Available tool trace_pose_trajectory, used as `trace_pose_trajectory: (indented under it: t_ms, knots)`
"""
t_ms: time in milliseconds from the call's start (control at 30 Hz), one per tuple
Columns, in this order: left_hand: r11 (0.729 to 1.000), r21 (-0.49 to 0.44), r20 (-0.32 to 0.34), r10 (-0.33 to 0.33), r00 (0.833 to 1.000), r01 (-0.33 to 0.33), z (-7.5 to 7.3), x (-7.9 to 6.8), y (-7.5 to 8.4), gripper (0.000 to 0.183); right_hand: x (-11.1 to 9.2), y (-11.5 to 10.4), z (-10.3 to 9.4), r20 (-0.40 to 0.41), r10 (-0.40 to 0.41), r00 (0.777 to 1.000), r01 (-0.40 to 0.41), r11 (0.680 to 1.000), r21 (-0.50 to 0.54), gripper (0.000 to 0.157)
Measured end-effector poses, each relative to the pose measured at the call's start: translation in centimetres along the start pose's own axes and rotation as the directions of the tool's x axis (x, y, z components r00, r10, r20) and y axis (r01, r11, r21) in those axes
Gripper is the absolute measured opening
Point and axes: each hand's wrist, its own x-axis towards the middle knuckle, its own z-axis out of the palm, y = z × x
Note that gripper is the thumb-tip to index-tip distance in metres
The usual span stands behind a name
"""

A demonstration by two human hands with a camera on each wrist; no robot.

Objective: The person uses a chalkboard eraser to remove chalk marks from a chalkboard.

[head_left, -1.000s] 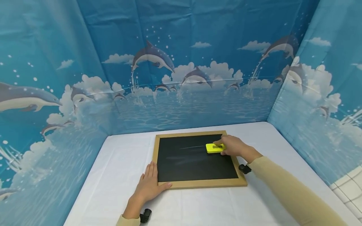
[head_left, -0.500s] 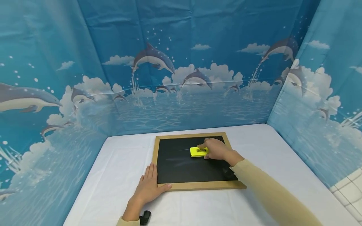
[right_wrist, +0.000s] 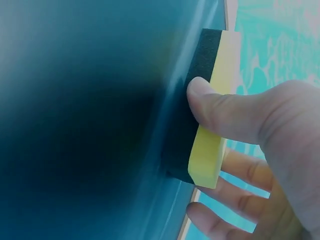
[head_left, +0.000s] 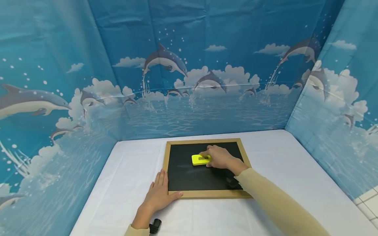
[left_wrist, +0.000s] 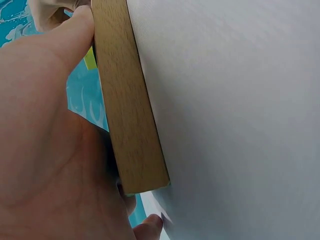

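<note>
A small blackboard [head_left: 189,180] in a wooden frame lies on the white tabletop. My right hand [head_left: 220,157] grips a yellow eraser [head_left: 197,160] with a dark felt underside, held against the board's upper middle. In the right wrist view the thumb [right_wrist: 225,112] presses the side of the eraser [right_wrist: 207,150], with the felt facing the board. My left hand [head_left: 159,193] lies spread at the board's lower left corner, its thumb on the bottom rail. The left wrist view shows that hand [left_wrist: 45,125] along the wooden frame [left_wrist: 127,100]. Faint chalk smudges show left of the eraser.
White cloth [head_left: 127,170] covers the table around the board. Blue curtains [head_left: 189,114] printed with dolphins stand along the back and both sides. A black wrist camera [head_left: 155,226] sits at the left wrist. White tiles [head_left: 367,203] show at the far right.
My right hand has slid the eraser leftward across the board, and the thin chalk line there is no longer visible. The left hand keeps its place on the frame. The view has shifted slightly.
</note>
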Motion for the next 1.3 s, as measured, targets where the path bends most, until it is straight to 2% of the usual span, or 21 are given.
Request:
trace_pose_trajectory:
  t_ms: [233, 433, 567, 767, 1067, 1300]
  knots:
    - [1.000, 0.002, -0.013, 0.007, 1.000, -0.007, 0.2, 0.1, -0.2, 0.114, -1.6, 2.1, 0.2, -0.021, 0.061, 0.998, -0.060, 0.998, 0.020, 0.066]
    - [1.000, -0.003, 0.001, -0.004, 1.000, 0.004, -0.4, 0.0, -0.1, 0.113, -3.4, 5.1, -0.7, -0.030, 0.062, 0.998, -0.059, 0.995, 0.078, 0.064]
    - [1.000, 0.001, 0.021, -0.014, 1.000, 0.014, -0.4, 0.3, -0.1, 0.113, -4.2, 6.5, -1.3, -0.019, 0.091, 0.996, -0.089, 0.994, 0.070, 0.064]
    - [1.000, 0.003, 0.036, -0.024, 0.999, 0.023, -0.1, 0.3, -0.2, 0.114, -5.2, 7.8, -1.6, 0.012, 0.114, 0.993, -0.114, 0.991, 0.067, 0.064]
    - [1.000, 0.000, 0.041, -0.023, 0.999, 0.023, 0.0, 0.1, -0.2, 0.115, -6.1, 9.9, -2.1, 0.012, 0.151, 0.988, -0.152, 0.988, 0.021, 0.062]
    - [1.000, -0.003, 0.038, -0.025, 0.999, 0.025, -0.2, 0.1, -0.1, 0.115, -5.9, 10.6, -2.4, 0.019, 0.156, 0.988, -0.156, 0.988, 0.010, 0.062]
